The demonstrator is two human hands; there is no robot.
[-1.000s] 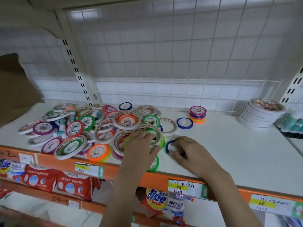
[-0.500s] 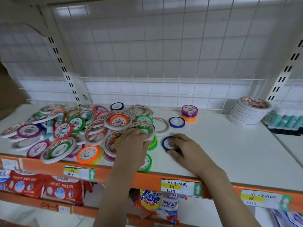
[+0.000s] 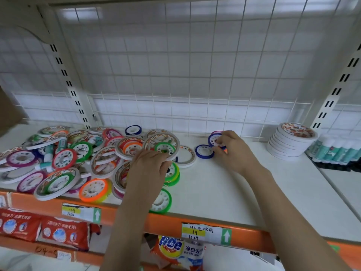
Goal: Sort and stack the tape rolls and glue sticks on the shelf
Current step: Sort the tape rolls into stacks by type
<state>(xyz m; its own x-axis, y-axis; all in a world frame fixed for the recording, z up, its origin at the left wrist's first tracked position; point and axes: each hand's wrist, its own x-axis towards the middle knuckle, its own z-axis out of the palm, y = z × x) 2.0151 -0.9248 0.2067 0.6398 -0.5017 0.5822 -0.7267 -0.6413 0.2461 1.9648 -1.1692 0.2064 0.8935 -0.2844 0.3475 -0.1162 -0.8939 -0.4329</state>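
White shelf board [image 3: 224,184]: right hand [image 3: 233,151] pinching small blue-rimmed tape roll [image 3: 214,139] over coloured stack; lower flat, rims aligned. Left hand [image 3: 150,167] gripping wide white tape ring [image 3: 163,142].

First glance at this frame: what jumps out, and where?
The jumbled heap of colourful tape rolls fills the left half of the white shelf, with the left hand gripping a large white roll at its right edge. The right hand holds a small blue roll at the small stack near the back, beside another blue roll. A neat stack of white rolls stands at far right.
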